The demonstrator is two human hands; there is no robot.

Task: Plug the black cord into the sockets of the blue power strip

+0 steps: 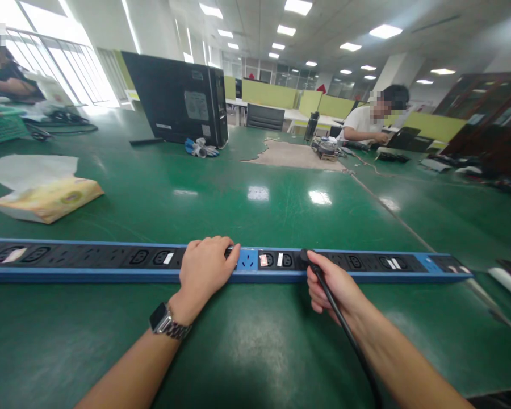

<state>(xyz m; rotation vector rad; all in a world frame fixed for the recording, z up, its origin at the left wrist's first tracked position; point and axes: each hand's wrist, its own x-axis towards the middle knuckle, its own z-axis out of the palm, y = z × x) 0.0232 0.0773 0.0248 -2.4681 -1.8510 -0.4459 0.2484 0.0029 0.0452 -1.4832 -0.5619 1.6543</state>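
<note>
A long power strip (247,260) with a blue frame, black sockets and some blue ones lies across the green table. My left hand (208,264) is closed over the strip left of a blue socket, fingers wrapped over its far edge. In my right hand (334,281) I grip a black power plug (304,258), held against the sockets right of the middle. Whether its pins are inside a socket is hidden. From the plug a black cable (344,326) runs under my right wrist side toward the bottom edge.
A tissue pack (51,199) lies at the left behind the strip. Farther back stand a black computer case (174,102) and crumpled gloves (201,148). A green basket (2,128) is at far left. One person (364,125) sits at back right, another (11,79) at back left.
</note>
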